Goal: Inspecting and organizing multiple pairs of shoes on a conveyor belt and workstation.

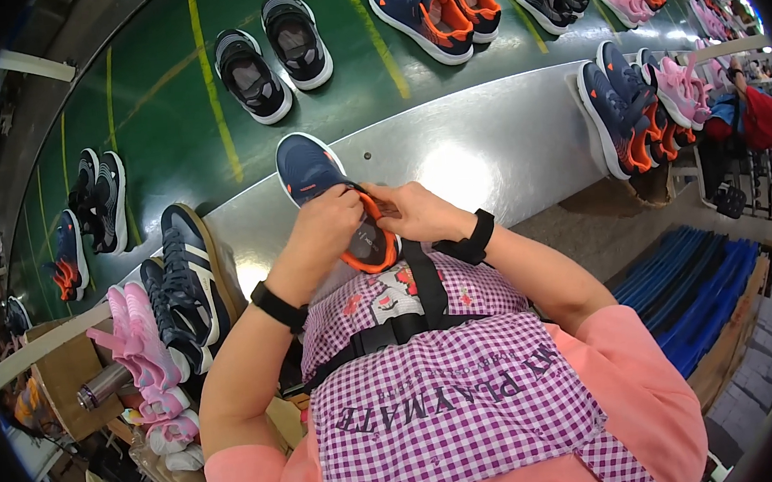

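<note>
Purple-and-white checked apron fabric (454,391) with dark printed lettering fills the near foreground, crossed by a black webbing strap (425,288). Beyond it, the left hand (323,231) and right hand (417,209) both pinch closed around the orange-lined collar of a navy mesh sneaker (316,175). It rests on the grey metal ledge (487,140), long axis running away from the person, toe pointing up-left toward the green conveyor belt (174,122).
</note>
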`<act>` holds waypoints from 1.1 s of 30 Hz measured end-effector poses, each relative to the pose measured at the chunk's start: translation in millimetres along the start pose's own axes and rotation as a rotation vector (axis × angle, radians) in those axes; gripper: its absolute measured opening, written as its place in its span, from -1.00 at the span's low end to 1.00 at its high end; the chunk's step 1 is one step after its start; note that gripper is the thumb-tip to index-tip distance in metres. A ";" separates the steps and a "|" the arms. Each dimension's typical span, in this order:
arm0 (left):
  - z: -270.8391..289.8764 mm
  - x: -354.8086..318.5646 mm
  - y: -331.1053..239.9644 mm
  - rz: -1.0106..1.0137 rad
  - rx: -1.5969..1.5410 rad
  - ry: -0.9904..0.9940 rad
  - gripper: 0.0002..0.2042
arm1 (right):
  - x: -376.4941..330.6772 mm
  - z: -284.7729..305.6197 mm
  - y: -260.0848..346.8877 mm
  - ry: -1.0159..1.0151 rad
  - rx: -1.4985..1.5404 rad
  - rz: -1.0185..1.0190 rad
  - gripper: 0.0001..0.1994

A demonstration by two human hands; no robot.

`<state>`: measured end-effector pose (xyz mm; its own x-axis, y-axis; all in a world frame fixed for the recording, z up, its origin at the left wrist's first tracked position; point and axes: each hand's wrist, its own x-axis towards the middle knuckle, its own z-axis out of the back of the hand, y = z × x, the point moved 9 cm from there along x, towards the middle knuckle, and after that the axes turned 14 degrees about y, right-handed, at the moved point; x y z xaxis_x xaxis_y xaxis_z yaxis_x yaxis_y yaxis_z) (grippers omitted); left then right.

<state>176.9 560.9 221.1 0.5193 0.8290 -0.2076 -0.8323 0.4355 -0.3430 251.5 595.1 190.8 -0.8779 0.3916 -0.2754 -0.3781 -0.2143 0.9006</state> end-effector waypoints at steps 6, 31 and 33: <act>-14.9 2.1 -19.5 0.027 0.221 -0.027 -0.86 | -4.0 -7.2 3.7 -0.068 -0.022 -0.050 -0.51; -53.7 -67.2 71.3 0.608 -1.681 -0.305 -0.73 | 9.0 -42.4 5.0 0.145 -0.105 -0.077 -0.73; -53.1 -64.8 68.6 0.635 -1.645 -0.251 -0.74 | 7.2 -39.5 0.6 0.093 -0.070 -0.052 -0.74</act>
<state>96.5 518.4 162.4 0.0561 0.8108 -0.5827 0.2418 -0.5773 -0.7799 233.4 562.4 176.1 -0.8786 0.3201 -0.3543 -0.4409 -0.2588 0.8594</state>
